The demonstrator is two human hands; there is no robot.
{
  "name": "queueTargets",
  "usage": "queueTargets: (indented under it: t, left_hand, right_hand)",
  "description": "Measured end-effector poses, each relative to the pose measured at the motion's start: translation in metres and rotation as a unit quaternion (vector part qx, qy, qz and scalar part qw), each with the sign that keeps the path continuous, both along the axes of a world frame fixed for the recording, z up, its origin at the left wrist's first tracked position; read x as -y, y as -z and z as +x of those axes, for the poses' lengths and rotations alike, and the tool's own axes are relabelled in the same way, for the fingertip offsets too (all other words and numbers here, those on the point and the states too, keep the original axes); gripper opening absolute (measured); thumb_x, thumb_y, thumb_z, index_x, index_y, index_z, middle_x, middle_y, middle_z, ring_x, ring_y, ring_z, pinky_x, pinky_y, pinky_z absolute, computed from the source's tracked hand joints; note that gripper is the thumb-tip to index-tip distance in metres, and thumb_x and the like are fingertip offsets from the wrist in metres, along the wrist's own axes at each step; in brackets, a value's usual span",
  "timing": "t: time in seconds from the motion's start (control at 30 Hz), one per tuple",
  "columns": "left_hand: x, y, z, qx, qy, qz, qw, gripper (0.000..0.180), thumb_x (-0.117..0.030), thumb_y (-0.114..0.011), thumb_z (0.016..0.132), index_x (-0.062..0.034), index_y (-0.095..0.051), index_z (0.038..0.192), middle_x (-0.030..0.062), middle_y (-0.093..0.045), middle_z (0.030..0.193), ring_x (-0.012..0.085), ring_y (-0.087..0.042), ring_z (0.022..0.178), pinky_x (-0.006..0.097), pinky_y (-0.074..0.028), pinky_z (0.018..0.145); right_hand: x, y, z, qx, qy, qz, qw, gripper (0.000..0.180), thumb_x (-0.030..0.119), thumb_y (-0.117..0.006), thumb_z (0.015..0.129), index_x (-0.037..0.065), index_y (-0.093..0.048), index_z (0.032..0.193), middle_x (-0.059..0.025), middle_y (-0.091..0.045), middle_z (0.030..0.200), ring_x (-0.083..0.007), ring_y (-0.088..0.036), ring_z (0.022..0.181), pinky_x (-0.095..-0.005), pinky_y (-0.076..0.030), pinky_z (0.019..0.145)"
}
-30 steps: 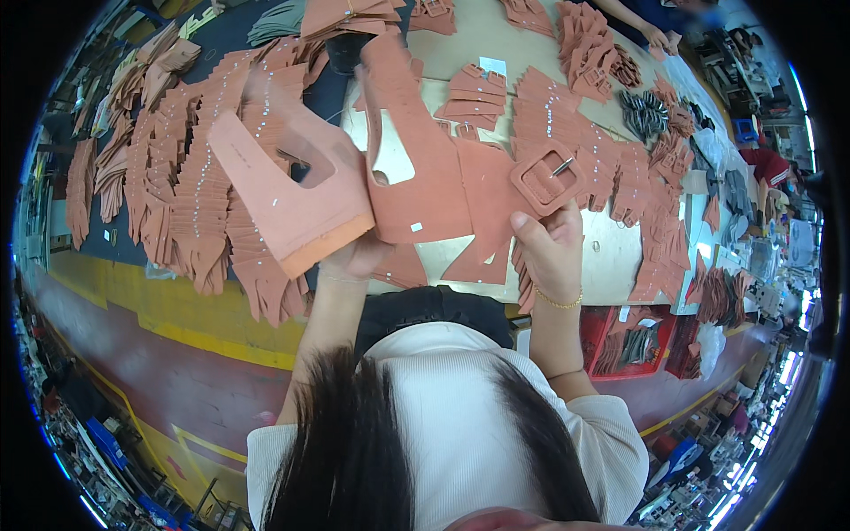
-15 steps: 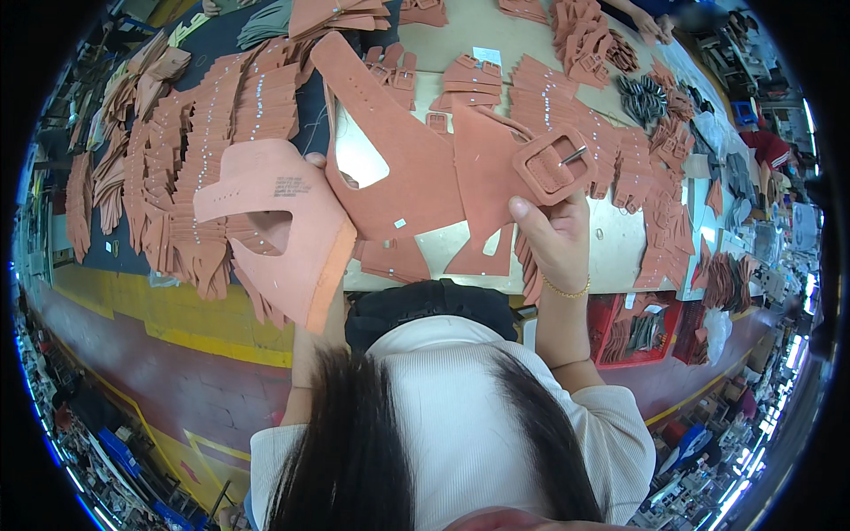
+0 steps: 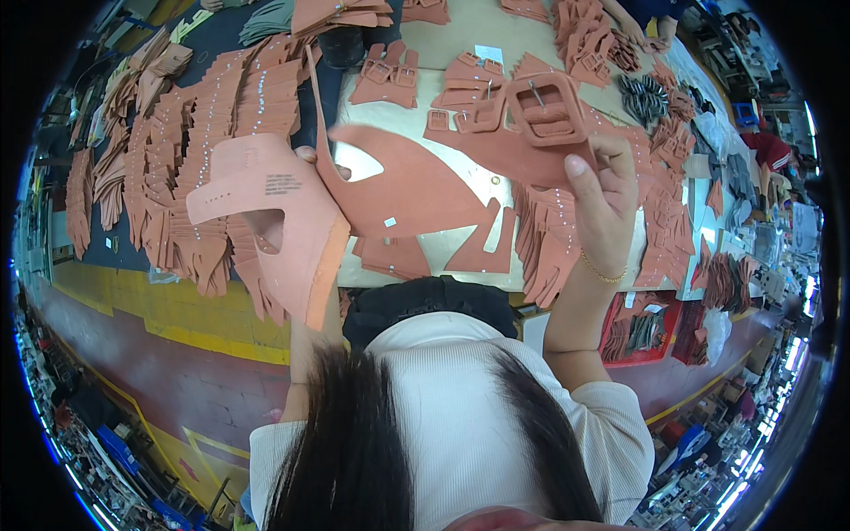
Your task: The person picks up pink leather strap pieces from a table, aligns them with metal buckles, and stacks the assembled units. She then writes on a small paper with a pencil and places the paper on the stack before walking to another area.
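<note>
My left hand (image 3: 307, 154), mostly hidden, is closed on a pale pink sandal upper (image 3: 297, 212) with dark print, a cut-out and an orange-tan edge. Only fingertips show at its top edge. Against them rests a terracotta upper piece (image 3: 412, 190) with a curved opening and a small white sticker, seemingly in the same grip. My right hand (image 3: 606, 190) pinches a terracotta buckle strap piece (image 3: 496, 152) between thumb and fingers, beside its large covered square buckle (image 3: 544, 108). Smaller buckles show behind it. The two hands' pieces overlap little or not at all.
Rows of stacked terracotta pieces (image 3: 208, 150) cover the dark left side of the table. Cut pieces (image 3: 482, 243) lie close in front of me. Further stacks (image 3: 660, 203) fill the right side. Below it stands a red crate (image 3: 642, 332). A co-worker's hands (image 3: 646, 35) are at the far right.
My right hand has moved right and slightly up with the buckle piece, drawing it away from the left-hand pieces. The terracotta upper piece has tipped, its long strap now edge-on.
</note>
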State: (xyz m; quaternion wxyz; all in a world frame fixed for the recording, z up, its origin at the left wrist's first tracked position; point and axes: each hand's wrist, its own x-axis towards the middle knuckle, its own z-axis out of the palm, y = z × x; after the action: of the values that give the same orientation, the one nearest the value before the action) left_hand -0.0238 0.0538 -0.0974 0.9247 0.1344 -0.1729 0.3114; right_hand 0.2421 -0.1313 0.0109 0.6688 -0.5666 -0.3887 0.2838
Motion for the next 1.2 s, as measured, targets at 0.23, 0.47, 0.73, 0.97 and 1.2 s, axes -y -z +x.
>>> queueTargets:
  t: [0.23,0.47,0.73,0.97,1.2]
  left_hand:
    - [0.007,-0.004,0.001,-0.015,0.056,-0.023,0.998,0.058,-0.042,-0.055,0.091,-0.0028,-0.035,0.130,0.0239,-0.045,0.129,0.0388,-0.049,0.122,0.054,-0.047,0.097]
    - [0.012,-0.006,0.008,-0.022,0.013,-0.032,0.999,0.052,-0.033,-0.057,0.090,-0.0014,-0.041,0.127,0.0198,-0.050,0.121,0.0324,-0.052,0.114,0.047,-0.048,0.093]
    - [0.016,-0.016,0.010,-0.068,-0.063,-0.024,0.995,0.044,-0.024,-0.061,0.088,0.0001,-0.047,0.122,0.0151,-0.056,0.113,0.0251,-0.056,0.105,0.040,-0.049,0.089]
    - [0.026,-0.035,0.017,-0.298,-0.239,0.046,0.923,0.038,-0.016,-0.064,0.087,0.0015,-0.052,0.118,0.0110,-0.061,0.105,0.0187,-0.059,0.097,0.033,-0.049,0.084]
    - [0.025,-0.052,0.005,-0.514,-0.313,0.124,0.789,0.029,-0.006,-0.068,0.083,0.0044,-0.061,0.110,0.0045,-0.066,0.094,0.0087,-0.060,0.087,0.025,-0.048,0.077]
  right_hand:
    - [-0.014,-0.013,-0.015,-0.173,-0.021,0.096,0.980,0.029,0.002,-0.059,0.089,0.001,-0.048,0.116,-0.0132,-0.058,0.115,-0.0172,-0.058,0.106,-0.0330,-0.049,0.093]
    - [-0.027,-0.003,-0.069,-0.282,-0.104,0.038,0.953,0.033,0.002,-0.067,0.083,0.004,-0.048,0.111,-0.0081,-0.056,0.119,-0.0144,-0.055,0.109,-0.0316,-0.044,0.097]
    - [-0.035,0.025,-0.057,-0.097,-0.162,-0.067,0.980,0.029,0.013,-0.066,0.089,0.003,-0.048,0.109,-0.0046,-0.054,0.107,-0.0108,-0.050,0.104,-0.0295,-0.042,0.092]
    - [-0.034,0.045,-0.049,-0.088,-0.140,-0.114,0.980,0.023,0.013,-0.063,0.090,0.001,-0.050,0.105,-0.0052,-0.055,0.109,-0.0110,-0.051,0.104,-0.0299,-0.042,0.092]
    - [-0.024,0.032,-0.007,0.008,-0.018,-0.114,0.993,0.017,0.005,-0.064,0.086,0.000,-0.056,0.100,-0.0035,-0.062,0.095,-0.0090,-0.057,0.084,-0.0234,-0.046,0.073]
